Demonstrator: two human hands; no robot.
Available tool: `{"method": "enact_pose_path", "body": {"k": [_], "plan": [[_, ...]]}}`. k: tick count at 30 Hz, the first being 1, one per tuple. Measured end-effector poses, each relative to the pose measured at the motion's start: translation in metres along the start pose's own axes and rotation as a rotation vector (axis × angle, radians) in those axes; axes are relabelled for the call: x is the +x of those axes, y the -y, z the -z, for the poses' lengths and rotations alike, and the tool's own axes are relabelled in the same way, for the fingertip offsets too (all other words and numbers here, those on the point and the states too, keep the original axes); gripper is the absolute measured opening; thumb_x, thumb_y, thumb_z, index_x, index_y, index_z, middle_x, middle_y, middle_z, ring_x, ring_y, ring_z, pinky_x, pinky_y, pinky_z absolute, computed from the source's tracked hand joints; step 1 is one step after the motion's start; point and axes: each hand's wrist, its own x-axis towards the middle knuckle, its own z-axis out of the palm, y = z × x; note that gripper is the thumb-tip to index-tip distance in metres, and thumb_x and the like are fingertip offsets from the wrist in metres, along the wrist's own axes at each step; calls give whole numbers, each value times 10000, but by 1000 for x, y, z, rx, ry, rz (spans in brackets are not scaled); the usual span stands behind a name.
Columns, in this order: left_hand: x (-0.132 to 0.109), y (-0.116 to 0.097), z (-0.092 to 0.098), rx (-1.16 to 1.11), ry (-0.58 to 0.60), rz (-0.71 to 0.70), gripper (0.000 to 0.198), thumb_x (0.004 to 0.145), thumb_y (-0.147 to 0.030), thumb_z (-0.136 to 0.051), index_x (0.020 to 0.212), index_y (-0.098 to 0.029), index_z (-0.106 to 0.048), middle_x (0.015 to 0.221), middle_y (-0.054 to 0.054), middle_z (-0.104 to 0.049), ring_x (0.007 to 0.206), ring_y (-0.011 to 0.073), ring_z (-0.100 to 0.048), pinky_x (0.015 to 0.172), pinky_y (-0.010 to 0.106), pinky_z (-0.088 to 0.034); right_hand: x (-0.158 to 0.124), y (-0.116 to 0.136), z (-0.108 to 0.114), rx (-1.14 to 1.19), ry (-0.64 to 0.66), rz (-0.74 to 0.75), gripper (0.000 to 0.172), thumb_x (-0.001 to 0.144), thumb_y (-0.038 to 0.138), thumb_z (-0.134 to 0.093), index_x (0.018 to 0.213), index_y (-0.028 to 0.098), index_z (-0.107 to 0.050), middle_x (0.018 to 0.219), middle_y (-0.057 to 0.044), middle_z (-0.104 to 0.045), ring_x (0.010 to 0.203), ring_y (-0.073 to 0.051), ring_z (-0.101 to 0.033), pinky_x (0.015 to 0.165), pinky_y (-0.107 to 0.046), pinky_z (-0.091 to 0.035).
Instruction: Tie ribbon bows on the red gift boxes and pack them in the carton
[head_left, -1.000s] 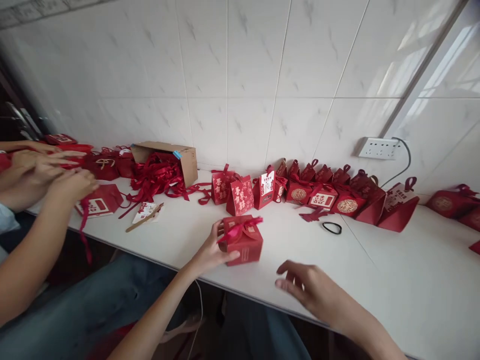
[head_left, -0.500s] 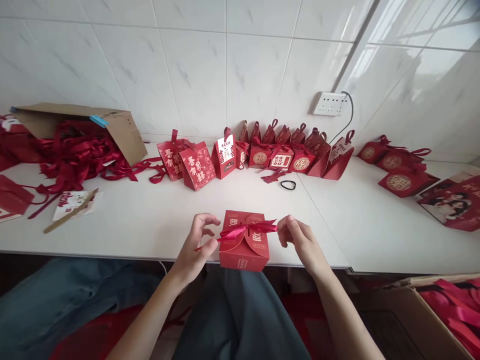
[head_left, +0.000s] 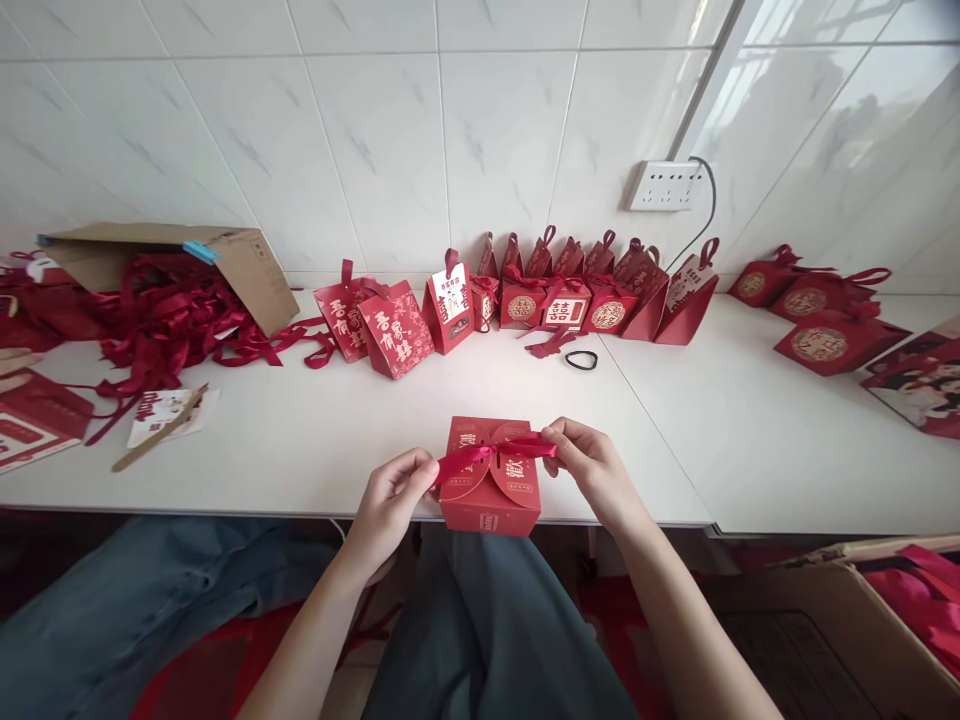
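A red gift box with gold characters sits at the front edge of the white table, its curved top flaps folded together. Across its top runs a red ribbon, knotted at the middle. My left hand pinches the ribbon's left end between thumb and fingers, just beside the box. At the other side, my right hand pinches the right end. Between both hands the ribbon is stretched nearly straight.
Finished-looking red boxes line the wall, and more boxes stand at right. A cardboard carton spills ribbons. A black hair tie lies mid-table. At far left, another person's hand touches a box.
Both hands have closed on the ribbon ends, which were loose or barely touched before. The ribbon is now pulled outward. Another person's hand has come into view at far left.
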Motion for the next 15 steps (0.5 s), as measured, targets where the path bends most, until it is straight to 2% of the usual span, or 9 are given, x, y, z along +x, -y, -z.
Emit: {"method": "enact_pose_path", "body": {"k": [2,3,5,7,8,9,11,13,15], "plan": [[0,3,2,-29,8,15,331,833,-406,-514,599,-183,-444,597,-21,-455,582,110,-449,555,224,-377,0,-1,4,-5,-7,0,347,817,466,-556,625,186,-485,524,40,-473,534,-98,-400,559,-251,-324],[1,4,6,-45,-18,11,328,826,-400,-524,594,-183,-444,594,-23,-454,582,112,-459,565,230,-389,0,-2,9,21,-56,5,335,809,460,-567,630,186,-496,530,36,-482,535,-100,-417,557,-251,-338],[3,6,20,-131,-168,-23,336,791,-395,-557,568,-184,-420,563,-36,-418,558,108,-458,588,247,-419,2,-5,26,156,-301,40,298,783,431,-594,635,191,-500,530,42,-476,516,-96,-431,542,-247,-368],[5,5,40,-273,-395,-61,367,733,-381,-607,527,-184,-377,520,-54,-355,519,95,-427,600,258,-450,3,-5,49,342,-643,108,283,744,374,-629,601,198,-460,516,66,-420,480,-79,-408,519,-234,-390],[6,4,50,-336,-487,-65,382,703,-362,-635,507,-182,-360,505,-59,-334,509,90,-412,606,259,-464,3,-5,61,393,-747,143,302,725,336,-648,570,196,-430,513,75,-386,473,-69,-397,517,-225,-401],[6,1,58,-379,-545,-55,384,674,-336,-658,490,-179,-360,499,-59,-340,512,88,-410,613,260,-476,3,-3,71,400,-770,156,313,712,311,-660,552,192,-419,517,76,-372,479,-65,-405,520,-220,-412],[8,-6,69,-435,-572,-26,309,635,-289,-677,498,-172,-426,541,-39,-443,575,104,-469,643,271,-499,3,3,83,360,-721,181,314,705,303,-676,544,184,-435,532,70,-387,496,-66,-436,524,-215,-433],[11,-17,71,-497,-537,-12,194,624,-280,-667,560,-172,-518,642,-7,-556,693,146,-551,675,294,-515,5,14,86,331,-654,222,295,701,328,-689,562,178,-476,544,62,-421,508,-75,-469,520,-217,-451],[15,-31,68,-563,-492,-30,138,631,-283,-649,609,-181,-559,699,10,-606,776,180,-592,691,308,-521,8,30,82,343,-616,284,281,687,334,-704,573,177,-500,539,60,-440,504,-82,-485,509,-221,-462]]}}
